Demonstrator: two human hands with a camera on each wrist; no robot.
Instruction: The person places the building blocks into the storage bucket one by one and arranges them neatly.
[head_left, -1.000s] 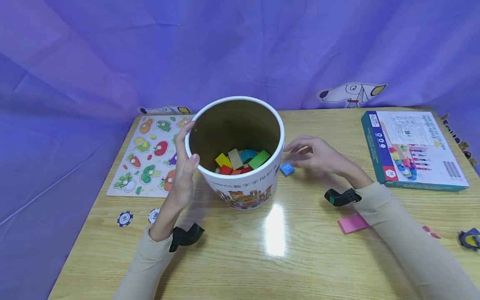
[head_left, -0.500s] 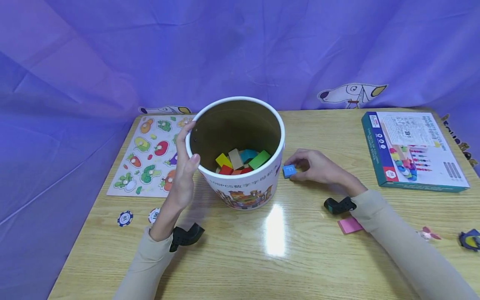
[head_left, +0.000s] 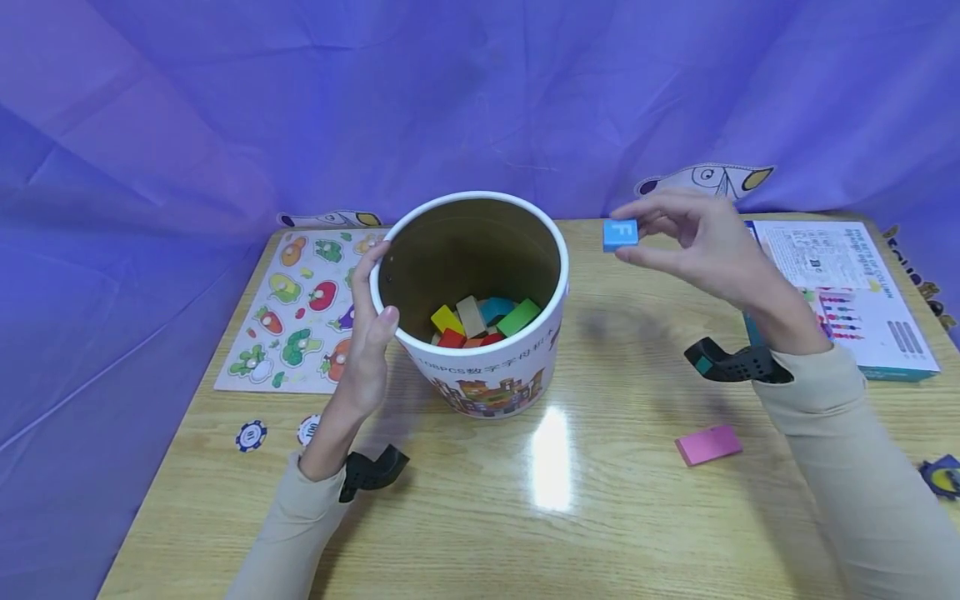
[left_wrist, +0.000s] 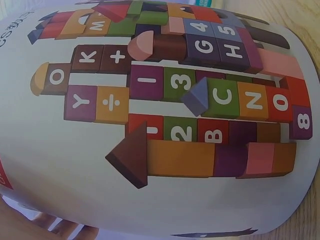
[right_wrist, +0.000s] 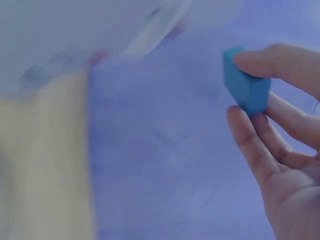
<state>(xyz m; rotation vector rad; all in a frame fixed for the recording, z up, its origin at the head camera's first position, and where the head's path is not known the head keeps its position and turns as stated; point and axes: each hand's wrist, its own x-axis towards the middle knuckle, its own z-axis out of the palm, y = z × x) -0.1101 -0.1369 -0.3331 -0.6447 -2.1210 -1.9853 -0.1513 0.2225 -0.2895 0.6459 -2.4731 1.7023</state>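
My right hand [head_left: 712, 242] pinches a small blue block [head_left: 620, 235] marked with a white F, raised to the right of the bucket. The right wrist view shows the block [right_wrist: 247, 82] between the thumb and fingertips. A white bucket [head_left: 483, 375] with printed toy buildings stands mid-table, several coloured blocks inside: a yellow block [head_left: 447, 322], a green block [head_left: 518, 317] and others. My left hand [head_left: 367, 342] grips the bucket at its left rim. Close up in the left wrist view is the bucket's printed wall [left_wrist: 90, 165], with fingers at the lower left.
A pink block [head_left: 708, 445] lies right of the bucket. The vegetable puzzle board [head_left: 292, 312] is at the left, with two poker chips [head_left: 251, 436] in front. A toy box [head_left: 885, 292] lies at the back right, and a dark blue and yellow toy [head_left: 941, 477] at the right.
My right hand has taken hold of the blue block beside the bucket and lifted it up and to the right. My left hand and the bucket have stayed in place.
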